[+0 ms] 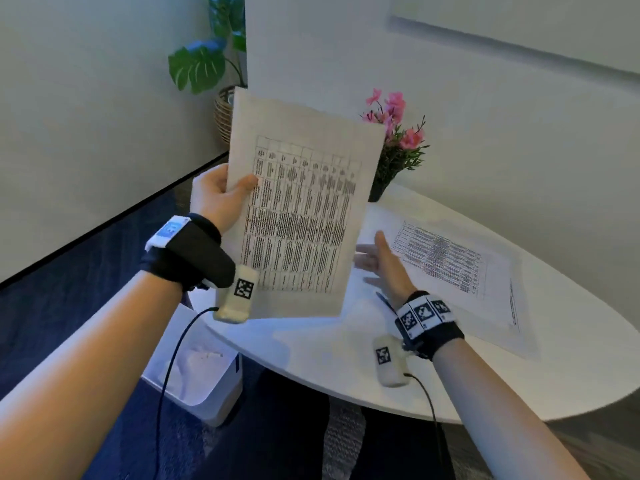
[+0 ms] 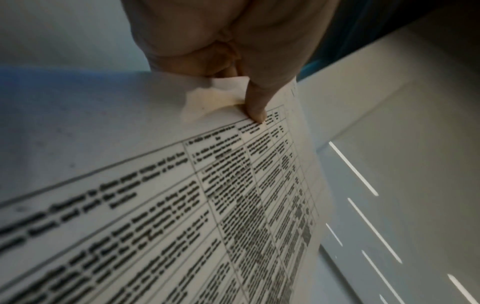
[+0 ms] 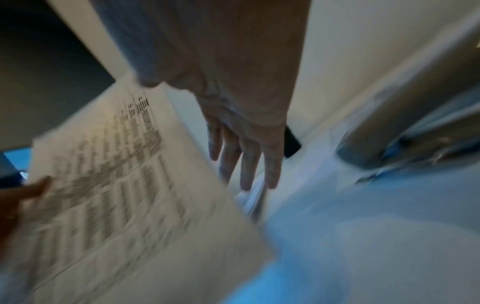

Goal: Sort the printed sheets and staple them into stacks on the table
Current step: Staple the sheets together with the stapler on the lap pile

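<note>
A white oval tabletop [image 1: 346,358] is set against pale walls [image 1: 86,116]. Dark blue carpet [image 1: 69,237] is laid below; pink flowers [image 1: 398,126] and a leafy plant [image 1: 201,60] are placed beyond.

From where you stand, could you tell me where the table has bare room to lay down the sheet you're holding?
The near part of the table is bare, between the held sheet in the left hand and the right wrist. The right side is crowded: printed sheets lie flat there, with the open right hand beside them. The flower pot borders the far edge.
</note>
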`<state>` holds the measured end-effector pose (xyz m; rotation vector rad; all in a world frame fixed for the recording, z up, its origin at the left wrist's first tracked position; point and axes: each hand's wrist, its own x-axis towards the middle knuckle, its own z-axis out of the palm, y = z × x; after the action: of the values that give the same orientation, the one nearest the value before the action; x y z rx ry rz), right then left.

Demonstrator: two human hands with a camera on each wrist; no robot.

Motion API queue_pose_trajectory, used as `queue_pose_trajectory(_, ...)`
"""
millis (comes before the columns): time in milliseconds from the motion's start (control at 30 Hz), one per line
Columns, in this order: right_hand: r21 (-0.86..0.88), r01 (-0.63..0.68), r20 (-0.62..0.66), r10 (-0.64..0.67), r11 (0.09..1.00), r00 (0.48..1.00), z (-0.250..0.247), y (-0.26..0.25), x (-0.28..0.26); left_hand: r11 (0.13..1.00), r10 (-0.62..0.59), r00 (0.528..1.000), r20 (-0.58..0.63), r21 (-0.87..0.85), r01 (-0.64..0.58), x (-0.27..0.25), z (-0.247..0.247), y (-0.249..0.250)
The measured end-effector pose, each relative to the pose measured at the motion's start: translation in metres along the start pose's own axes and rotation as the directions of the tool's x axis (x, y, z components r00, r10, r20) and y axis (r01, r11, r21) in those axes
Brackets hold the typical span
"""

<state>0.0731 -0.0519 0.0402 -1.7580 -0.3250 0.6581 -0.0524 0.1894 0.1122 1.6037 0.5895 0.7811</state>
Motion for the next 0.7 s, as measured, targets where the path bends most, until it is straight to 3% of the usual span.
queue_pose_trajectory(33, 0.005, -0.006, 0.085, 0.005, 1.000, 0.996, 0.011, -0.003, 0.001, 0.999, -0.011, 0.999, -0.040, -0.039, 0.009, 0.005, -0.003, -0.002)
queue_pose_trajectory(100, -0.137, 0.077, 0.116, -0.061, 0.988, 0.991, 0.028, 0.000, 0.011, 0.997, -0.037, 0.993, -0.116, -0.064, 0.029, 0.017, -0.014, -0.011)
queue_pose_trajectory(233, -0.267, 0.151, -0.035, -0.166, 0.952, 0.986, 0.050, 0.001, 0.048, 0.996, -0.094, 0.970, -0.225, -0.024, 0.091, 0.032, -0.039, -0.047)
queue_pose_trajectory(300, -0.289, 0.124, -0.055, -0.146, 0.949, 0.988, 0.059, -0.004, 0.067, 0.972, -0.143, 0.959, -0.243, 0.149, 0.183, 0.029, -0.049, -0.077)
queue_pose_trajectory(433, -0.287, -0.009, -0.134, -0.031, 0.958, 0.990, 0.073, -0.006, 0.111, 0.788, -0.246, 0.948, -0.203, 0.527, 0.318, -0.001, -0.066, -0.136)
queue_pose_trajectory(567, -0.352, -0.199, -0.182, 0.141, 0.915, 0.973, 0.080, -0.011, 0.133, 0.726, -0.308, 0.945, -0.109, 0.615, 0.308, -0.038, -0.067, -0.158)
queue_pose_trajectory(700, -0.375, -0.265, -0.181, 0.211, 0.888, 0.961, 0.091, -0.004, 0.143, 0.756, -0.342, 0.935, -0.098, 0.563, 0.336, -0.048, -0.064, -0.169)
